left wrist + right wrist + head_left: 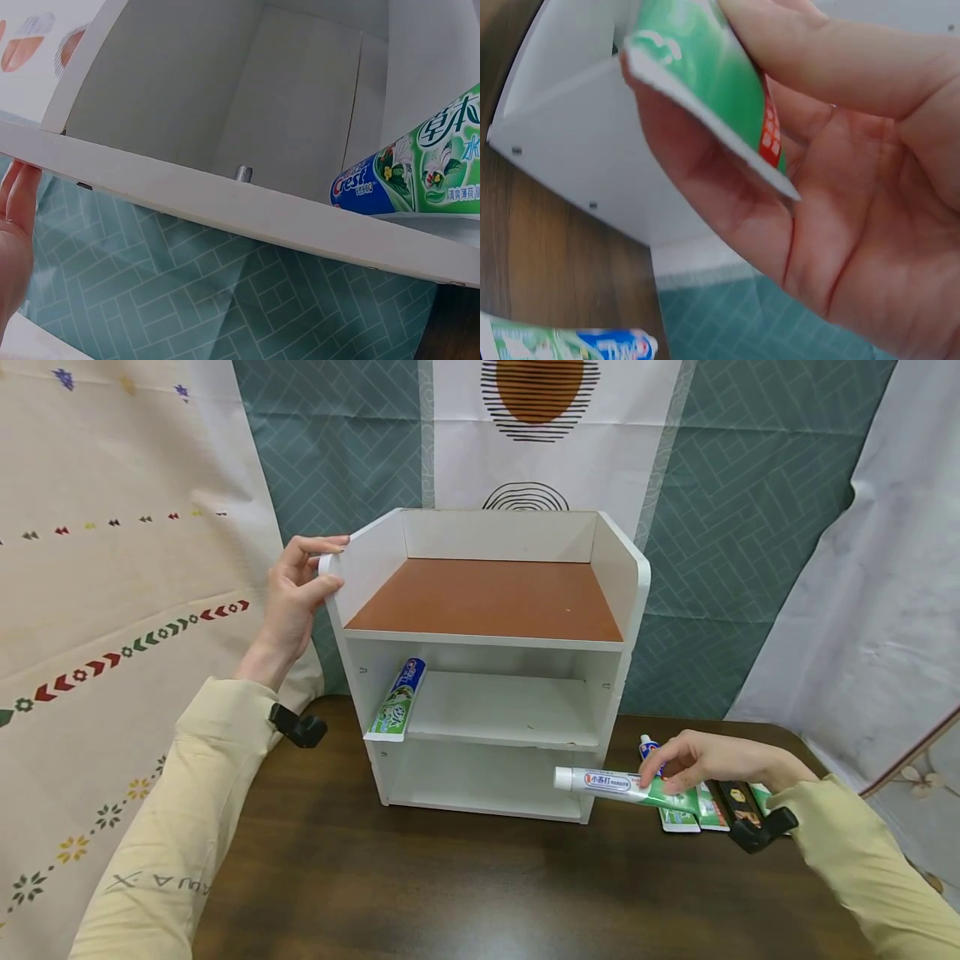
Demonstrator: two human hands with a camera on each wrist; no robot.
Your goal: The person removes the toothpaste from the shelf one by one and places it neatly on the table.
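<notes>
My right hand (697, 760) pinches a white and green toothpaste tube (611, 783), its cap pointing left in front of the shelf's lower right side. In the right wrist view the tube's flat green end (712, 82) sits between thumb and fingers. With my left hand (294, 585) I grip the upper left side edge of a small white shelf unit (487, 643). On its middle shelf, against the left wall, lies a blue and green Crest toothpaste tube (399, 700), also close up in the left wrist view (427, 165).
Right of the unit, several toothpaste packs lie on the dark wooden table (450, 885), among them a green and white tube (678, 821) and a dark pack (737, 802). The unit's top board (487, 597) is brown. Cloth hangs behind and at both sides.
</notes>
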